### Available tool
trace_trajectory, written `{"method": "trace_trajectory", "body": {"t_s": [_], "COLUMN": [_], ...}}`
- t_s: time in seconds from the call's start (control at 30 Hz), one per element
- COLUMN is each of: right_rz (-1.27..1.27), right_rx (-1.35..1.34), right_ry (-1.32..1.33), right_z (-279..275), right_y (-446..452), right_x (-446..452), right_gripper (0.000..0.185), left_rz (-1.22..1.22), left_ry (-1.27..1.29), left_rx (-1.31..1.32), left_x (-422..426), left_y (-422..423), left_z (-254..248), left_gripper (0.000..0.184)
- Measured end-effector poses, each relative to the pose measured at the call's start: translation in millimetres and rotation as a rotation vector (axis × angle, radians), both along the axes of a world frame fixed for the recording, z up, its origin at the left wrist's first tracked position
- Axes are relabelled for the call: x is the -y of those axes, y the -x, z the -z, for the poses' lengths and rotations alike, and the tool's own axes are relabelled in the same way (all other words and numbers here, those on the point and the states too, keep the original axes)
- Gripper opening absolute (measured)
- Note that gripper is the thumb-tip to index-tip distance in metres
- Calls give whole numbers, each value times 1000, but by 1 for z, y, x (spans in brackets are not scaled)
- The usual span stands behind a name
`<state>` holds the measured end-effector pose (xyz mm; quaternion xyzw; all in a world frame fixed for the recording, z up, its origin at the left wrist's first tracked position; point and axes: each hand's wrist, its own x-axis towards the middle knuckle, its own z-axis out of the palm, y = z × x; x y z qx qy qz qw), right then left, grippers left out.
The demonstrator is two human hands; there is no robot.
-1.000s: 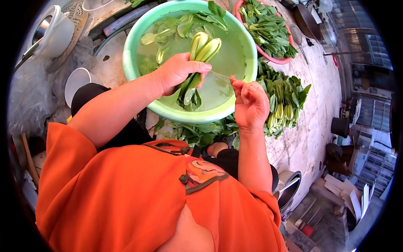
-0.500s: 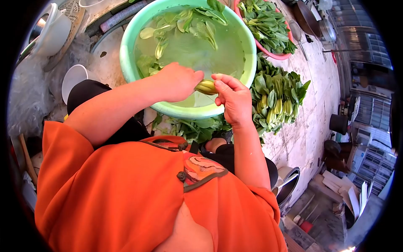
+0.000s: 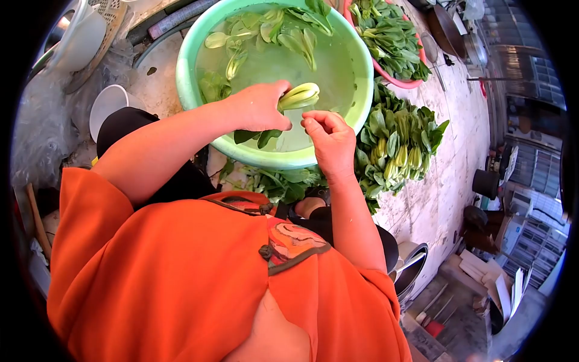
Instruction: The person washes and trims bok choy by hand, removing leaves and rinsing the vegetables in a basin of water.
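My left hand (image 3: 260, 107) is wrapped round a head of bok choy (image 3: 300, 96) over the green basin (image 3: 365, 78). Its pale stem end points right, and dark leaves hang below my hand. My right hand (image 3: 333, 140) is closed just right of it, over the basin's near side, with thumb and fingertips pinched together. Whatever lies in that pinch, if anything, is too small to make out. In the basin's cloudy water float several loose bok choy pieces (image 3: 304, 45), mostly toward the far side.
Beyond the basin on the right stands a red tub (image 3: 395, 80) of leafy greens. A pile of bok choy (image 3: 395, 136) lies on the floor (image 3: 461, 120) beside the basin. Trimmed leaves (image 3: 289, 186) lie under its near rim. A white bucket (image 3: 108, 108) stands left.
My left hand has turned the bok choy so its stem end faces up and right. My right hand has come off it and moved slightly down, fingers pinched.
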<state>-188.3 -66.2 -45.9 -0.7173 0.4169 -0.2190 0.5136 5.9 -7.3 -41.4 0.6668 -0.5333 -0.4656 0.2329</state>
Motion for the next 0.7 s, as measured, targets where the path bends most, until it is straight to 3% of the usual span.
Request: {"method": "trace_trajectory", "body": {"t_s": [0.03, 0.1, 0.17, 0.3, 0.37, 0.5, 0.63, 0.7], "right_rz": [-2, 134, 112, 162, 238, 450, 579, 634], "right_rx": [-1, 129, 227, 188, 212, 395, 502, 506], "right_ry": [4, -501, -570, -629, -817, -890, -932, -829], "right_z": [10, 27, 45, 73, 69, 86, 82, 69], "right_y": [1, 1, -4, -7, -7, -12, -12, -13], "right_x": [2, 4, -2, -4, -6, -8, 35, 86], "right_gripper": [15, 24, 33, 26, 22, 23, 28, 32], "left_rz": [-74, -97, -35, 67, 101, 111, -26, -90], "left_ry": [-5, 36, 199, 160, 137, 156, 383, 443], "left_rx": [-70, -91, -136, 30, 41, 150, 41, -29], "left_x": [1, 0, -3, -6, -8, -11, -4, 1], "left_y": [-1, 1, 5, 10, 6, 0, -4, -9], "left_z": [-1, 0, 8, 20, 10, -5, -21, -32], "left_gripper": [66, 69, 75, 79, 77, 63, 44, 39]}}
